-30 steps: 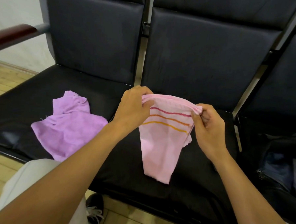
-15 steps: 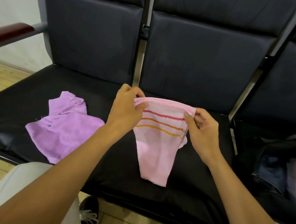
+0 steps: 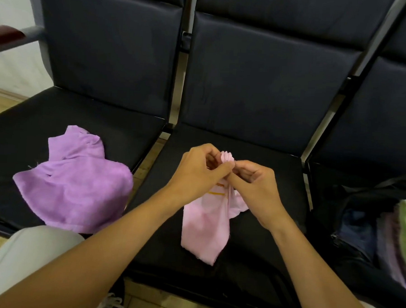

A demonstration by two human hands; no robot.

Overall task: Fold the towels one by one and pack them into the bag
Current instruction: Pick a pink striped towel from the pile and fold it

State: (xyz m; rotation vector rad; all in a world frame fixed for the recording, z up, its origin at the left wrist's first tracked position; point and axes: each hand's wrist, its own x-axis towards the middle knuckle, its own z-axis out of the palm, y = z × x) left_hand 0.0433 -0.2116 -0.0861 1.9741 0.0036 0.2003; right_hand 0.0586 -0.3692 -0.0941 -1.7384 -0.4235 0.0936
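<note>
A pink towel (image 3: pixel 205 227) with red and orange stripes hangs over the middle black seat. My left hand (image 3: pixel 197 171) and my right hand (image 3: pixel 254 182) meet at its top edge and both pinch it, so the towel is doubled lengthwise and its lower end rests on the seat. A crumpled purple towel (image 3: pixel 74 187) lies loose on the left seat. At the right edge an open dark bag (image 3: pixel 358 230) sits on the third seat, with folded green and lilac towels (image 3: pixel 404 237) inside.
Three joined black seats (image 3: pixel 263 152) with tall backrests fill the view. A dark red armrest (image 3: pixel 6 34) sticks out at the far left. My light trouser legs and a shoe show at the bottom, over a wooden floor.
My two hands, which held the pink towel's top corners spread apart, have come together, bringing the corners to meet and halving the towel's width. The view has tilted down slightly.
</note>
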